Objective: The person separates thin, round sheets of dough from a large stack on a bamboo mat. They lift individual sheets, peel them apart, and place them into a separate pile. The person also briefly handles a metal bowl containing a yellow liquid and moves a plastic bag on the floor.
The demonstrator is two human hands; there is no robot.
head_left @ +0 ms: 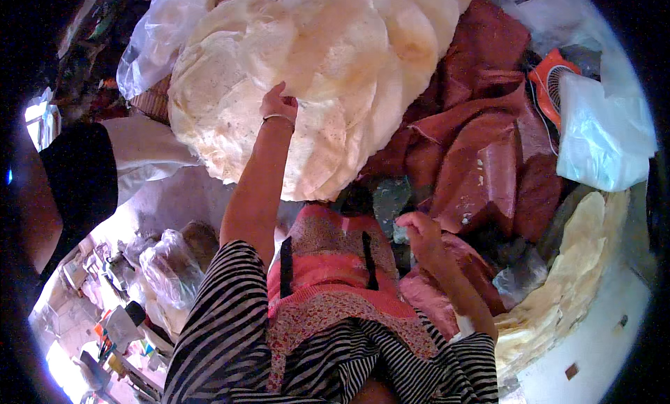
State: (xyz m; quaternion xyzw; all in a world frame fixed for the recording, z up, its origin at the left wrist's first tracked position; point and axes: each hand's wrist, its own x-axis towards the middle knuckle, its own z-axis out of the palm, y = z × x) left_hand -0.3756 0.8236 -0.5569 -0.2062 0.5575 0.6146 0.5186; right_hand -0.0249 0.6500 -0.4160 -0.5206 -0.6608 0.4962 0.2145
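Observation:
A broad stack of thin, round, pale flatbread sheets [335, 69] lies in front of me, overlapping with ragged edges. Over its left-middle part reaches my left hand [279, 102], a bangle at the wrist. Its fingers are bent but apart, with nothing visible in them. My right hand [424, 238] is down by my right knee, fingers closed around a small pale, crumpled thing [400, 234] whose kind I cannot make out. Next to it sits a dark grey-green object [392, 198], partly in shadow.
Dark red sheeting [481, 139] lies heaped to the right. Beyond it are an orange fan [551, 83] and a clear plastic bag [604, 135]. More pale sheets [558, 299] curve along the lower right. At left are another person's arm [31, 208] and bagged clutter [171, 268].

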